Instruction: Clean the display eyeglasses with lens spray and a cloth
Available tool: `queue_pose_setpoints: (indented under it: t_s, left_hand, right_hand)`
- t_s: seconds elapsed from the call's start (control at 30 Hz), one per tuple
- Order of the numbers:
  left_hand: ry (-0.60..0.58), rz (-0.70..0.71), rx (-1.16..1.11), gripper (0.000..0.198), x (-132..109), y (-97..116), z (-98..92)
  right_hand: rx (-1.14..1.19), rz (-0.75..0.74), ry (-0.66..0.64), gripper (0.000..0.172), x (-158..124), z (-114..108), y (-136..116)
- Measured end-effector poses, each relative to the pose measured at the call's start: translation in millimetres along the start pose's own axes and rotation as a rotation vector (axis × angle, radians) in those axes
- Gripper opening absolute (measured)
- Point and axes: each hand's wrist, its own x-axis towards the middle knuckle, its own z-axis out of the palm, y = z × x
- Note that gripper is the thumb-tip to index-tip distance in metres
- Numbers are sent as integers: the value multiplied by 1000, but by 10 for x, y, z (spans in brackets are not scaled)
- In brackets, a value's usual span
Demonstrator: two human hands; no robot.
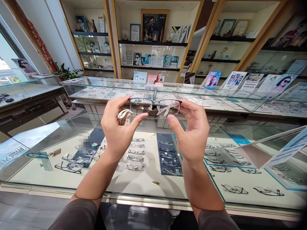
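Observation:
A pair of eyeglasses [142, 98] with dark upper rims is held up level above the glass display case, its lenses facing me. My left hand [120, 126] is closed on the left end of the frame, thumb below the lens and fingers at the hinge. A folded light cloth [124, 117] is also tucked in that hand's fingers. At the opposite end, my right hand [193, 127] grips the hinge area, its thumb near the lower rim. A white tag or strip shows behind the right lens.
Beneath my arms, the glass display case [144, 188] holds rows of eyeglasses [135, 158] and a dark blue display board [169, 153]. A tilted sign [275, 150] stands at right. Further off are another glass counter [115, 92] and wall shelves [153, 43].

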Motion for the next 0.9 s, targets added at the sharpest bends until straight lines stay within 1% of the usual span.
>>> queue_pose_setpoints:
  t_s: [0.1, 0.23, 0.37, 0.5, 0.6, 0.73, 0.9]
  left_hand:
    - [21, 32, 3, 62, -22, -17, 8]
    - [68, 79, 16, 64, -40, -6, 14]
    - [97, 84, 66, 66, -46, 13, 21]
    - [108, 86, 54, 68, -56, -1, 31]
    - [97, 63, 41, 69, -60, -11, 28]
    - [53, 14, -24, 64, -34, 14, -2]
    - [-63, -89, -61, 55, 36, 46, -35]
  right_hand:
    - [64, 46, -27, 45, 13, -2, 17]
    - [142, 103, -83, 42, 44, -2, 31]
    - [194, 146, -127, 40, 74, 1, 56]
    - [207, 177, -163, 41, 86, 4, 82]
    - [219, 185, -166, 40, 89, 7, 87]
    - [185, 165, -131, 39, 79, 3, 62]
    - [43, 46, -21, 42, 41, -9, 5]
